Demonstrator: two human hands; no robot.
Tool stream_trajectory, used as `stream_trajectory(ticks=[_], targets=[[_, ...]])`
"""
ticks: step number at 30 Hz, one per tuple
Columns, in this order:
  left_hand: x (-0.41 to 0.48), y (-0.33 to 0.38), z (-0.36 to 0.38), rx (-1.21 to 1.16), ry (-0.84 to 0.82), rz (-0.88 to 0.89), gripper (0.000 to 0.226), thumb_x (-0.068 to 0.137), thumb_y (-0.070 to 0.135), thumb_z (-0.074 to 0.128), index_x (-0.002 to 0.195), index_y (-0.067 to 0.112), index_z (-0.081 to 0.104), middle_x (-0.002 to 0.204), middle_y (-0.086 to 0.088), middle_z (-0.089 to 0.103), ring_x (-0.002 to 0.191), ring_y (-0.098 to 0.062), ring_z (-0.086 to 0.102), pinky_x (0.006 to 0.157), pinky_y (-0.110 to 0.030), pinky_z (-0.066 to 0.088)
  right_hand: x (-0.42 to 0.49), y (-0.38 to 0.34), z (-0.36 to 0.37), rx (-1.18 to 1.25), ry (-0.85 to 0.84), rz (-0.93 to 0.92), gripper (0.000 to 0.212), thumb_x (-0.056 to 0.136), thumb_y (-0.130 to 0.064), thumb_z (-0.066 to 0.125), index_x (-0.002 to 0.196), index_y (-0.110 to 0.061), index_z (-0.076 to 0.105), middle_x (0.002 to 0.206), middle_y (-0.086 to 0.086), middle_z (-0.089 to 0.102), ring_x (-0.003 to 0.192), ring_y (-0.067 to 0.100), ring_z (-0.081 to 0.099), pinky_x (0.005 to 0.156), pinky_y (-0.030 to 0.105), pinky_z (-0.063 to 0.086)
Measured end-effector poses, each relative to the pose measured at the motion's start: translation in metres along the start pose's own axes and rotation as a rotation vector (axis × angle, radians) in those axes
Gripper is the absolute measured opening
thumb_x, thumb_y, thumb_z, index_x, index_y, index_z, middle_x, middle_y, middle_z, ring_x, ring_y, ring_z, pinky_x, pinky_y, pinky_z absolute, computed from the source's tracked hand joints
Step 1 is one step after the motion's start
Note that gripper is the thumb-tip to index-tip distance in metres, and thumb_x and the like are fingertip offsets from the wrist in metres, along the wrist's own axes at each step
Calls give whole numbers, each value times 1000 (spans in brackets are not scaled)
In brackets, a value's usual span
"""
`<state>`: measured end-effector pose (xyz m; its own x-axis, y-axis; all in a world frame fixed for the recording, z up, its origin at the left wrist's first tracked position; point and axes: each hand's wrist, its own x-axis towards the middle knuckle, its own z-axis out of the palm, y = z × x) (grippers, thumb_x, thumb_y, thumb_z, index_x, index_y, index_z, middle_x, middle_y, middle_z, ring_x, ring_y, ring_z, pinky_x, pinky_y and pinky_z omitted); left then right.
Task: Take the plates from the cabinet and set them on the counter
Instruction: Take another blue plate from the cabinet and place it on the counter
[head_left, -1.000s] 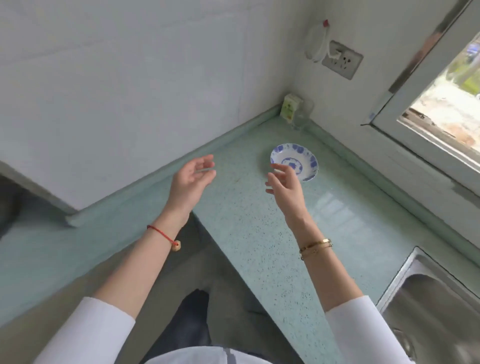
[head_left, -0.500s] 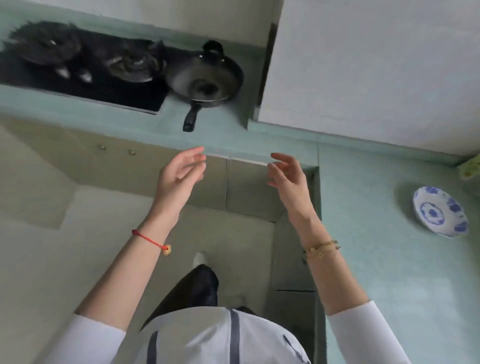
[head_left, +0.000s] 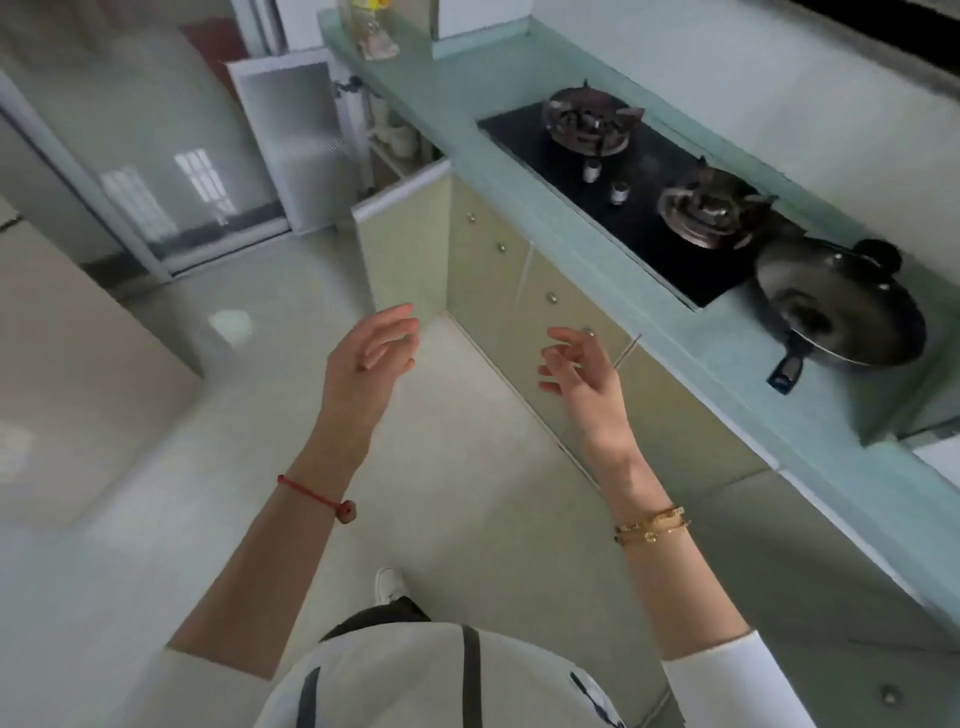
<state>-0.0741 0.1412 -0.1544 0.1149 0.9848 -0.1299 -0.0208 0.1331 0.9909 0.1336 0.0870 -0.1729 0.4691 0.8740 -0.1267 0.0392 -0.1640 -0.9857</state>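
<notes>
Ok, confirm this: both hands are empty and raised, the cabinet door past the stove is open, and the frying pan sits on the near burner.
One detail is wrong. In the head view the frying pan sits on the counter beside the stove, not on a burner. Left hand and right hand are empty and raised; the cabinet door is open.

Two empty hands, left hand (head_left: 371, 358) and right hand (head_left: 587, 379), two burners (head_left: 589, 124) far right, one pan (head_left: 839, 306), one open cabinet door (head_left: 291, 140)

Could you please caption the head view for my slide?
Both hands, left and right, empty and open, facing the open cabinet.
</notes>
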Motion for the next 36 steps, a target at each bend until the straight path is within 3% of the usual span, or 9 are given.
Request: stream_trajectory(ticks=[4,9,11,15,19,23,30,36], targets=[[43,14,-94,40,93,23,32,96,8,60,128,11,62,126,-10,66,119,-25,62,104,-38,51,35,-12,106,16,-118,-11,25,95,-9,55,118,-15,60,93,-4,57,95,22,62,79,27,55],[90,20,-184,46,184,16,33,96,12,60,129,17,62,126,-6,67,117,-22,63,105,-39,50,71,-27,210,-14,-214,-22,26,95,-9,56,119,-17,61,95,-3,58,93,25,62,83,33,56],[112,21,-212,23,228,16,34,96,12,61,129,17,63,125,-5,67,117,-20,64,104,-38,50,88,-33,246,-31,-260,-32,26,95,-8,55,119,-17,60,95,-3,58,90,21,60,84,35,55],[163,21,-257,-1,287,22,32,96,13,61,127,20,64,124,-3,68,115,-17,65,103,-36,51,127,-40,314,-48,-333,-40,25,95,-12,56,119,-19,60,97,-4,59,91,19,61,76,22,54],[230,21,-295,-4,319,31,32,96,12,60,127,20,63,123,-2,68,115,-18,65,103,-37,51,178,-45,382,-62,-399,-47,22,95,-14,54,115,-23,59,100,-6,59,94,19,61,79,25,53],[318,31,-331,0,334,43,33,96,11,60,128,19,63,120,-1,70,113,-15,66,104,-38,51,244,-57,457,-61,-408,-44,23,96,-14,54,118,-19,58,114,5,61,98,19,61,80,26,54],[464,66,-369,43,274,37,33,97,12,59,129,16,62,125,1,69,115,-14,65,108,-39,47,352,-91,558,-89,-375,-25,31,95,-15,56,125,-20,57,122,-1,62,108,17,61,98,40,53],[583,75,-384,38,187,-1,32,97,11,59,128,16,62,125,0,69,115,-15,65,106,-38,49,431,-100,605,-91,-269,12,31,97,-15,54,128,-18,56,125,-3,60,106,13,60,102,44,50]])
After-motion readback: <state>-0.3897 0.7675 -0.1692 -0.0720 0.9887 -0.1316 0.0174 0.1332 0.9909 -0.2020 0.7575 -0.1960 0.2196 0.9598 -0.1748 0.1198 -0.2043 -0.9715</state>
